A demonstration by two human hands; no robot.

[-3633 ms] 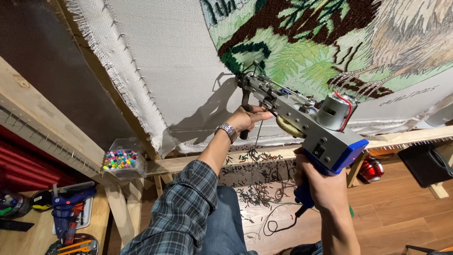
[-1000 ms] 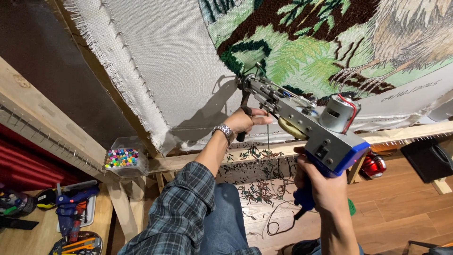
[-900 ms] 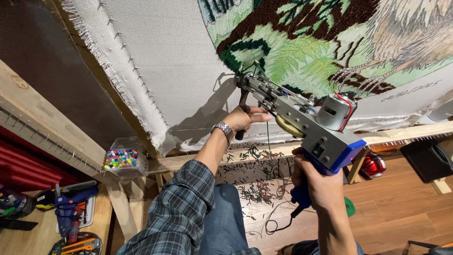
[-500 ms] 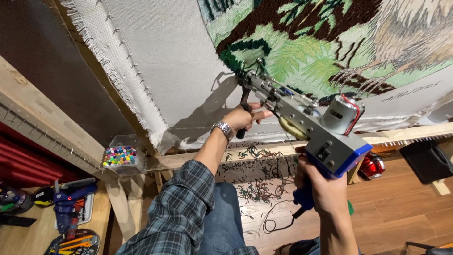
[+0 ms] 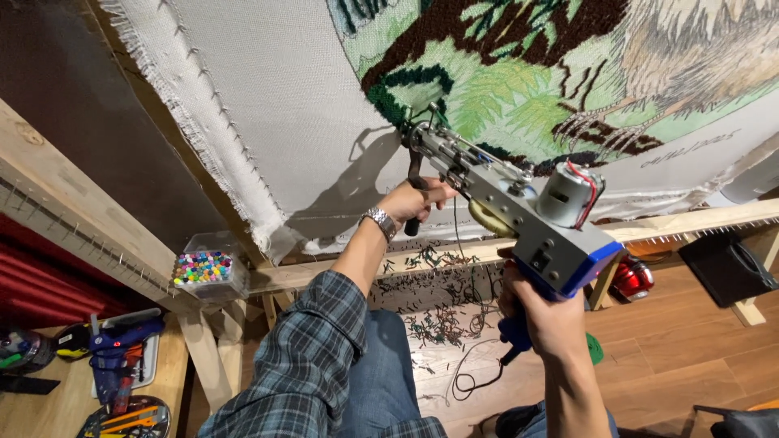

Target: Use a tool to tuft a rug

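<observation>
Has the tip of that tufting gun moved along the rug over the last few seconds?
Cannot tell. The tufting gun tip sits at the dark green patch on the cloth throughout; small shifts could be head movement.
</observation>
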